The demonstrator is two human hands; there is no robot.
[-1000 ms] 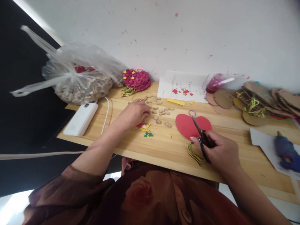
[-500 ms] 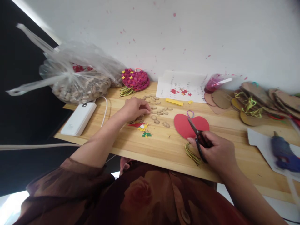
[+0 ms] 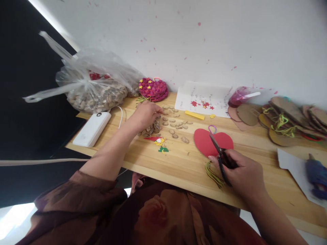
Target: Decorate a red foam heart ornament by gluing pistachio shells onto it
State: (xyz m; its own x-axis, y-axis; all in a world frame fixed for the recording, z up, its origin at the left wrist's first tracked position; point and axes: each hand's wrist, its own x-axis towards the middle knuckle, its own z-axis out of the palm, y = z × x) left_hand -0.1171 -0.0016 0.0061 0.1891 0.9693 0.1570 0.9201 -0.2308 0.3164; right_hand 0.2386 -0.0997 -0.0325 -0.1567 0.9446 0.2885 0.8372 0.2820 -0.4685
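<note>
My left hand (image 3: pixel 145 115) reaches over a scatter of tan nut shells (image 3: pixel 176 124) on the wooden table (image 3: pixel 178 160); its fingers are curled down at the pile's far left, and what they pinch is hidden. My right hand (image 3: pixel 242 172) grips black scissors (image 3: pixel 220 154), whose blades lie over a red paper heart (image 3: pixel 209 142) with a purple loop. A yellow-green thread tassel (image 3: pixel 213 172) lies at the heart's tip, beside my right hand. Small red, yellow and green paper scraps (image 3: pixel 159 142) lie below the shells.
A clear plastic bag of shells (image 3: pixel 95 90) and a white power bank (image 3: pixel 92 128) with a cable sit at left. Finished magenta hearts (image 3: pixel 153 89) and a sheet with red stars (image 3: pixel 203 98) lie by the wall. Cardboard hearts (image 3: pixel 286 114) and a blue glue gun (image 3: pixel 316 173) are at right.
My left hand has moved away from me toward the far-left end of the shell pile. The right hand with the scissors stays over the red heart.
</note>
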